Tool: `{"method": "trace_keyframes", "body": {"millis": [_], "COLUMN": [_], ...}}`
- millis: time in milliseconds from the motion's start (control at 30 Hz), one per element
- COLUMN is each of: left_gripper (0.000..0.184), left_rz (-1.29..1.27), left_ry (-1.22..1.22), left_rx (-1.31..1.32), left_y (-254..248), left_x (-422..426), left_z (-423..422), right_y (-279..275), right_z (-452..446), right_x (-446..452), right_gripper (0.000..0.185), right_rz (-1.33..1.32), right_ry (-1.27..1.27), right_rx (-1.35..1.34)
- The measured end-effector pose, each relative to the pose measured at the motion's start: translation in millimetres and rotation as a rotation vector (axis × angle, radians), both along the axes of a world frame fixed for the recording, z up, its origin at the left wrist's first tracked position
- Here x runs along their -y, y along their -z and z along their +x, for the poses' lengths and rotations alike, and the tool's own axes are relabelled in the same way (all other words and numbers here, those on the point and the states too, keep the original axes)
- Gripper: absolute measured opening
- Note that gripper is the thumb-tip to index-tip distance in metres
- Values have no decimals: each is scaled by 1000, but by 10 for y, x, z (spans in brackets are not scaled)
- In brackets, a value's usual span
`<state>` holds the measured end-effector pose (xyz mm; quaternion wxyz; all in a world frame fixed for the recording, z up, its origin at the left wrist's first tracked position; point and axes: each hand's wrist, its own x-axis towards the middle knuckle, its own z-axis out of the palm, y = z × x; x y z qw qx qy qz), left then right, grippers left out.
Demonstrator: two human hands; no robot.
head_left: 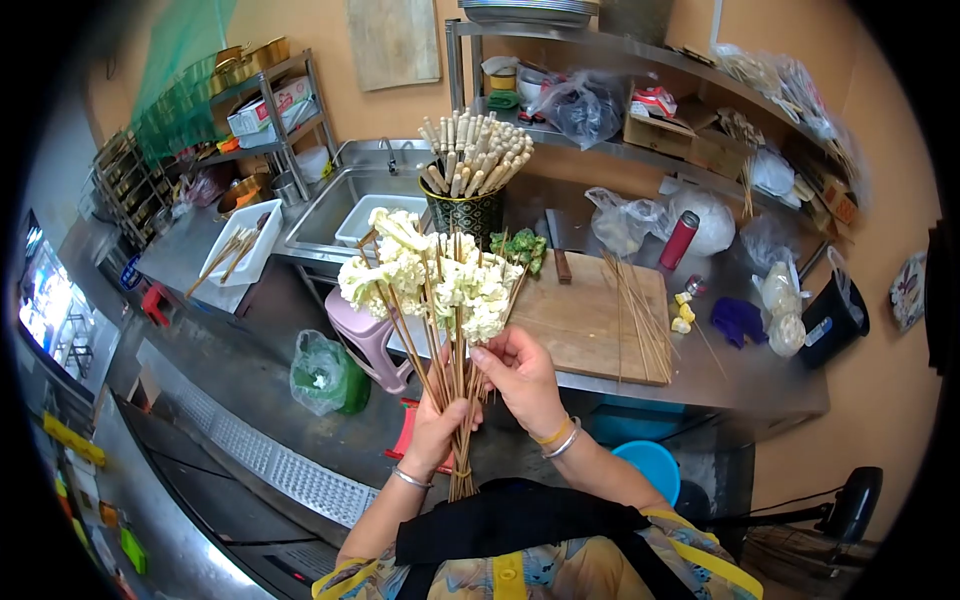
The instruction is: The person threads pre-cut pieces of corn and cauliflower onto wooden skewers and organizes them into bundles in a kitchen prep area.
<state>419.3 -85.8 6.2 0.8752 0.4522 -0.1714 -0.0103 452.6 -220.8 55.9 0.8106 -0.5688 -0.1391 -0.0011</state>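
Note:
A bundle of cauliflower skewers [430, 275] stands upright before me, pale florets on top and bare bamboo sticks below. My left hand [440, 430] is wrapped round the sticks at mid-length. A band [461, 472] ties them lower down. My right hand [522, 375] is closed in a pinch at the right side of the bundle, just under the florets; it seems to grip one of the skewers, though the fingertips partly hide it. Behind the bundle, a dark patterned bucket [470, 215] holds many skewers with pale, rod-shaped food on top.
On the steel counter lie a wooden cutting board [560, 325] with loose bamboo sticks [640, 325], a cleaver [562, 265], green vegetable skewers [520, 250] and a red thermos [680, 240]. A sink [340, 185] and a white tray [243, 245] are left. A pink stool [360, 325] stands below.

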Motion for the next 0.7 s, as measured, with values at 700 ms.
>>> {"method": "trace_keyframes", "body": {"millis": [700], "left_gripper": [85], "left_rz": [166], "left_ry": [-61], "left_rx": [-68], "left_y": [-105], "left_x": [70], "left_z": [-21], "right_y": [-194], "right_z": [-74], "right_x": [282], "right_gripper": [13], "right_rz": [-29], "right_ry": [19], "right_rx": [28]}}
